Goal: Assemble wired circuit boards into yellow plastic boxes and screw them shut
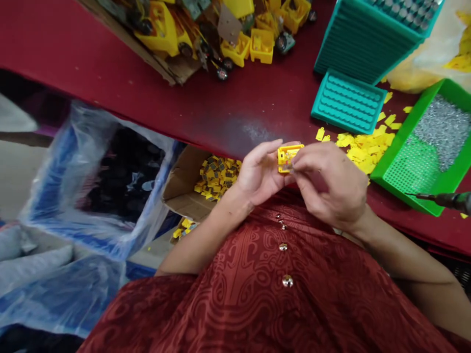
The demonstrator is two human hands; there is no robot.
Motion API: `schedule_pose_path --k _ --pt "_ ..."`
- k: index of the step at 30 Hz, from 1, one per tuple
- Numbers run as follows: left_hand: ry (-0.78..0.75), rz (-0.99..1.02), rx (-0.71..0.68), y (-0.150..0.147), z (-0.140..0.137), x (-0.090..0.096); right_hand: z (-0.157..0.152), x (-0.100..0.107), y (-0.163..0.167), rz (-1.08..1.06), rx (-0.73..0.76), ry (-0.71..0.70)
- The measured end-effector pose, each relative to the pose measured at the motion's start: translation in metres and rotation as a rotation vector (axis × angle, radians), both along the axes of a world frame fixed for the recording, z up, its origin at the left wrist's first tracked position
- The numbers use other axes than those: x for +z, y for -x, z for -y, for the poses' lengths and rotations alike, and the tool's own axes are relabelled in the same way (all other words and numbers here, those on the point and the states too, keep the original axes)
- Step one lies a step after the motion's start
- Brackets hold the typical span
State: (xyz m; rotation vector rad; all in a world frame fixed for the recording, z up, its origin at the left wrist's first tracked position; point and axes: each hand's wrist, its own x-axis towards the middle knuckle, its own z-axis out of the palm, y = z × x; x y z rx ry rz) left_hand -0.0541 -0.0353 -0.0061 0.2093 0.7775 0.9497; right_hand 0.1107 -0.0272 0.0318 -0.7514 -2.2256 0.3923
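My left hand (262,172) is curled around a small open yellow plastic casing (285,156), holding it with the hollow side up. Some small parts show inside it, too small to name. Over the casing's right side, my right hand (331,181) has its thumb and fingers pinched together at the opening. Whatever sits between those fingertips is hidden. Flat yellow plastic covers (371,144) lie loose on the red table to the right of my right hand.
A teal tray (349,100) lies before a stack of teal trays (356,44) holding silver round pieces. A green basket (395,157) contains small metal parts; a driver tip (423,196) juts over it. Cardboard boxes hold yellow casings (217,179) and yellow toy parts (158,29).
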Motion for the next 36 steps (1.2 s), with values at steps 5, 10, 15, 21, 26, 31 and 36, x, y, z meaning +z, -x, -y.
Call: schedule_pose_path --k 5,10,15,21,26,31,36 --pt "-0.004 -0.100 0.038 -0.002 0.003 0.008 0.006 -0.016 -0.001 -0.026 0.111 -0.162" --pt "-0.087 -0.099 -0.003 0.000 0.004 0.009 0.009 -0.009 -0.012 0.012 0.119 -0.122" --pt "-0.125 -0.087 -0.045 0.000 0.003 0.012 0.013 0.004 -0.022 0.043 -0.031 -0.055" --pt "-0.104 -0.052 -0.052 -0.001 0.003 0.017 0.008 0.014 -0.023 0.055 -0.185 0.077" --pt "-0.127 -0.166 -0.065 -0.001 0.010 0.022 0.003 0.021 -0.024 0.135 -0.215 0.223" --pt "-0.165 -0.282 -0.035 -0.005 0.012 0.025 0.001 0.026 -0.023 0.129 -0.199 0.314" --pt "-0.171 -0.283 -0.022 -0.004 0.009 0.021 0.000 0.025 -0.023 0.145 -0.177 0.253"
